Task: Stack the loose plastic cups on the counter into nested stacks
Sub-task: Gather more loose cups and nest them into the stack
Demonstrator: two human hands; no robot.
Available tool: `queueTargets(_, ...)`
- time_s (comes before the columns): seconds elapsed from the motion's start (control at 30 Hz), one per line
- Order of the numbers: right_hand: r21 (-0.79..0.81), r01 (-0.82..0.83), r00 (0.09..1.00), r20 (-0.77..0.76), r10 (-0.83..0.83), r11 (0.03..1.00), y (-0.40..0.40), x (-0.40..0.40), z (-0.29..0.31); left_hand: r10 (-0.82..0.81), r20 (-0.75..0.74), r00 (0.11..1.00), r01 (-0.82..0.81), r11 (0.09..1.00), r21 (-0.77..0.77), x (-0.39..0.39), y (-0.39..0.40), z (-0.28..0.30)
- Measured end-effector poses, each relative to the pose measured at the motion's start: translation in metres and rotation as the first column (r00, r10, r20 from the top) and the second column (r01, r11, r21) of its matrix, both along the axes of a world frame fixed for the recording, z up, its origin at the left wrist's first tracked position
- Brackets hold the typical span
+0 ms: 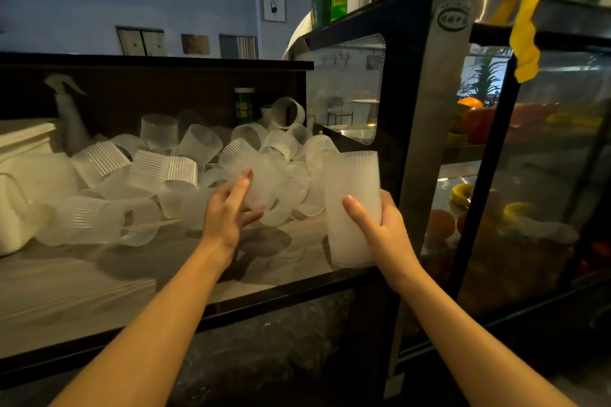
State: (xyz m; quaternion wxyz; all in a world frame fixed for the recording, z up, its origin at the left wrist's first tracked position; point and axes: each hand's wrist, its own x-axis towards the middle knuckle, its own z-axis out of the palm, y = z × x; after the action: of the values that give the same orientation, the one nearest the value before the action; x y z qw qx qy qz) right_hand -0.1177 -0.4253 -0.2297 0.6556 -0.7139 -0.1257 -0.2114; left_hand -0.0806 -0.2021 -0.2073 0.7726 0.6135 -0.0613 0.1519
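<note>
Fingers (243, 183) of the left hand (224, 211) reach into the pile, spread fairly wide, index extended along a loose frosted, ribbed translucent plastic cup (261, 185) lying on its side; thumb below it. Contact is evident, but whether the grip has closed cannot be told from this view. Left hand noted as touching, about to take.

Scanning left to right: white ceramic pitcher (20, 205) at far left edge of the pale wood-grain counter (82, 287); white trigger spray bottle (71, 112) behind it; then the heap of loose frosted cups (152, 172), tumbled at all angles, most on their sides, touching one another, spanning to the counter's right end. Dark green canister (244, 106) stands at the back.

Right hand (380, 225) grips a tall nested stack of frosted cups (352, 205), upright, mouth up, held just above or at the counter's front right corner, beside the black-framed glass display case (426, 109) holding fruit. Right fingers wrap partway round the stack's middle, thumb in front.

Judgement on step in hand: pick one cup, turn it mouth-up, base first into the stack's open top. Best to seat the grip near the rim, keep the stack vertical and steady, align the axes before dropping in; ribbed walls may bind if tilted. Many cups remain; task looks early to midway.
</note>
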Motion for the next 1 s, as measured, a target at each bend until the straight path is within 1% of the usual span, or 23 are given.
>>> queueTargets(0.07, -0.155, 0.019, 1.000, -0.014, -0.022, 0.988, -0.001, 0.000, 0.007, 0.033, 0.042, 0.999, -0.031, 0.999, -0.038, -0.001, 0.001, 0.002)
queueTargets(0.1, -0.260, 0.027, 0.999, -0.017, -0.033, 0.965, 0.000, 0.000, 0.011, 0.045, 0.058, 0.997, -0.042, 0.998, -0.051, -0.001, 0.002, 0.002)
queueTargets(0.13, -0.381, 0.040, 0.999, -0.018, -0.050, 0.924, 0.000, 0.000, 0.017, 0.049, 0.073, 0.996, -0.044, 0.997, -0.070, -0.001, 0.003, 0.002)
queueTargets(0.17, -0.516, 0.063, 0.997, -0.006, -0.078, 0.854, 0.001, 0.001, 0.023, 0.045, 0.086, 0.995, -0.038, 0.996, -0.080, -0.001, 0.003, 0.003)
queueTargets(0.23, -0.750, 0.137, 0.989, 0.070, -0.128, 0.647, 0.006, 0.001, 0.035, 0.029, 0.122, 0.992, -0.018, 0.996, -0.085, -0.001, 0.004, 0.003)
queueTargets(0.27, -0.817, 0.178, 0.983, 0.120, -0.141, 0.548, 0.009, 0.001, 0.038, 0.016, 0.141, 0.990, -0.005, 0.997, -0.075, 0.000, 0.003, 0.002)
queueTargets(0.3, -0.847, 0.214, 0.976, 0.163, -0.145, 0.486, 0.013, 0.002, 0.040, -0.003, 0.157, 0.988, 0.010, 0.999, -0.042, 0.000, 0.003, 0.001)
queueTargets(0.33, -0.855, 0.238, 0.971, 0.191, -0.147, 0.461, 0.018, 0.002, 0.040, -0.023, 0.173, 0.985, 0.023, 1.000, -0.001, 0.000, 0.003, 0.000)
queueTargets(0.37, -0.851, 0.256, 0.966, 0.209, -0.152, 0.458, 0.022, 0.003, 0.039, -0.037, 0.187, 0.982, 0.030, 0.999, 0.039, -0.001, 0.001, -0.001)
queueTargets(0.47, -0.829, 0.279, 0.960, 0.235, -0.151, 0.484, 0.033, 0.004, 0.035, -0.047, 0.204, 0.978, 0.030, 0.996, 0.087, -0.003, -0.001, -0.002)
queueTargets(0.57, -0.793, 0.252, 0.967, 0.227, -0.116, 0.555, 0.032, 0.005, 0.032, -0.002, 0.224, 0.975, -0.027, 0.992, 0.124, -0.004, -0.003, -0.001)
queueTargets(0.63, -0.737, 0.232, 0.970, 0.221, -0.099, 0.635, 0.034, 0.009, 0.030, -0.003, 0.269, 0.963, -0.064, 0.968, 0.242, -0.004, -0.001, -0.002)
queueTargets(0.7, -0.631, 0.209, 0.973, 0.214, -0.090, 0.747, 0.039, 0.012, 0.029, -0.062, 0.302, 0.951, -0.062, 0.921, 0.384, -0.003, 0.000, -0.006)
queueTargets(0.77, -0.562, 0.189, 0.974, 0.210, -0.083, 0.805, 0.044, 0.016, 0.028, -0.060, 0.334, 0.941, -0.111, 0.876, 0.469, -0.002, 0.001, -0.007)
queueTargets(0.8, -0.542, 0.170, 0.977, 0.199, -0.070, 0.823, 0.046, 0.018, 0.027, -0.028, 0.357, 0.934, -0.168, 0.847, 0.505, -0.001, 0.003, -0.007)
queueTargets(0.83, -0.524, 0.147, 0.981, 0.186, -0.056, 0.839, 0.048, 0.019, 0.024, 0.018, 0.394, 0.919, -0.248, 0.802, 0.544, -0.003, 0.006, -0.005)
queueTargets(0.87, -0.503, 0.129, 0.983, 0.176, -0.045, 0.855, 0.050, 0.021, 0.021, 0.068, 0.454, 0.888, -0.352, 0.735, 0.579, -0.006, 0.012, -0.003)
queueTargets(0.93, -0.437, 0.099, 0.987, 0.156, -0.033, 0.894, 0.052, 0.023, 0.014, 0.134, 0.604, 0.785, -0.557, 0.579, 0.595, -0.015, 0.031, 0.002)
queueTargets(0.97, -0.387, 0.079, 0.990, 0.137, -0.027, 0.919, 0.054, 0.024, 0.011, 0.139, 0.659, 0.739, -0.627, 0.501, 0.596, -0.020, 0.046, 0.005)
queueTargets(1.0, -0.329, 0.053, 0.993, 0.113, -0.017, 0.943, 0.057, 0.025, 0.008, 0.121, 0.678, 0.725, -0.657, 0.417, 0.628, -0.023, 0.062, 0.007)
